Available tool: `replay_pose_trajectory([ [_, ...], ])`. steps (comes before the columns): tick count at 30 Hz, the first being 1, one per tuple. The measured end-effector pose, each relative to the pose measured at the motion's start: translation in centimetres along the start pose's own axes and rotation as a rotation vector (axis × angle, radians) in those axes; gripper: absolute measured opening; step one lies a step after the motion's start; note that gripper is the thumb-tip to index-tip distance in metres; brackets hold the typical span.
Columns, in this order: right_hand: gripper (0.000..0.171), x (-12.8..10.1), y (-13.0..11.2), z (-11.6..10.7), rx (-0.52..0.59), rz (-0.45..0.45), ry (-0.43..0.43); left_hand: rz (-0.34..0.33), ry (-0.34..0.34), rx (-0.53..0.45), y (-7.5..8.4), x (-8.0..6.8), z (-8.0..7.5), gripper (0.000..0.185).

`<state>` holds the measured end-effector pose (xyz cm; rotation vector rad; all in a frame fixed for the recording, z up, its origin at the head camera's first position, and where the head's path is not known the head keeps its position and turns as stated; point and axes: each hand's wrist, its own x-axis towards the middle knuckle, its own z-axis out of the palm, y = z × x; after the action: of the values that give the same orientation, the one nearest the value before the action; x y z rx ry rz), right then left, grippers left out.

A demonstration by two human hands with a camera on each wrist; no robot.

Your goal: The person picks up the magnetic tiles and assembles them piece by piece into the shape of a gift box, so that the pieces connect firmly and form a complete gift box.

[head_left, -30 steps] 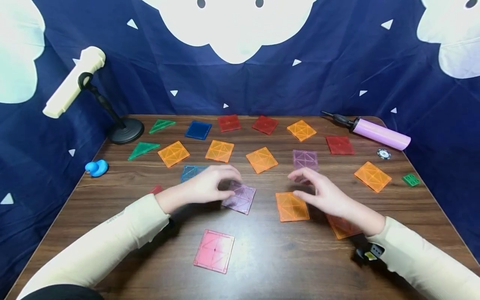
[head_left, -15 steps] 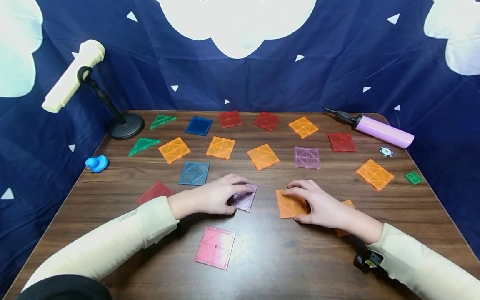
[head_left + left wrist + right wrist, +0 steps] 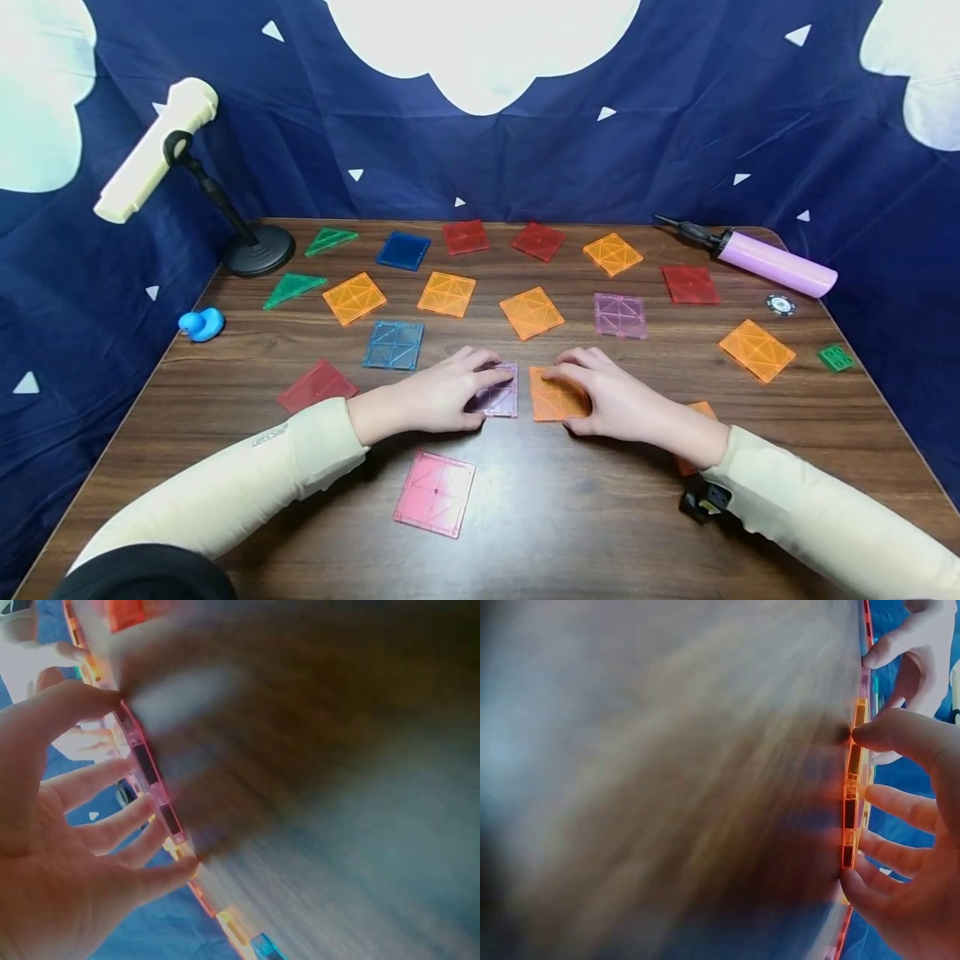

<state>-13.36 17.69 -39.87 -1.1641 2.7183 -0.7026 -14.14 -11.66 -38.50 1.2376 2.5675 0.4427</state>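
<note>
purple tile (image 3: 498, 400) and orange tile (image 3: 553, 395) lie flat on the table (image 3: 570, 517), side by side near its middle, their facing edges just apart. we hold the purple one with our left hand (image 3: 442, 392), thumb at the near edge and fingers over the far edge. our right hand (image 3: 611, 400) grips the orange one the same way. each tile lies inward from its own hand, so the gap between the two hands is where the edges can meet. a pink tile (image 3: 436, 493) lies nearer to us.
</note>
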Motion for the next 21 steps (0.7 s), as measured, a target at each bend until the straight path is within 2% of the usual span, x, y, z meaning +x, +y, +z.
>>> replay_pose_trajectory([
  [14,0.057,1.9,-0.5,0.1,-0.022,-0.012,0.002,0.008,0.035,0.002,-0.2,0.2,0.0,0.066],
  [17,0.057,2.1,-0.4,-0.4,-0.006,-0.011,-0.054,0.004,0.03,0.003,-0.1,0.1,0.0,0.066],
  [21,0.054,2.9,0.5,-1.9,0.068,-0.01,-0.148,0.006,0.025,0.016,0.0,0.2,0.0,0.066],
])
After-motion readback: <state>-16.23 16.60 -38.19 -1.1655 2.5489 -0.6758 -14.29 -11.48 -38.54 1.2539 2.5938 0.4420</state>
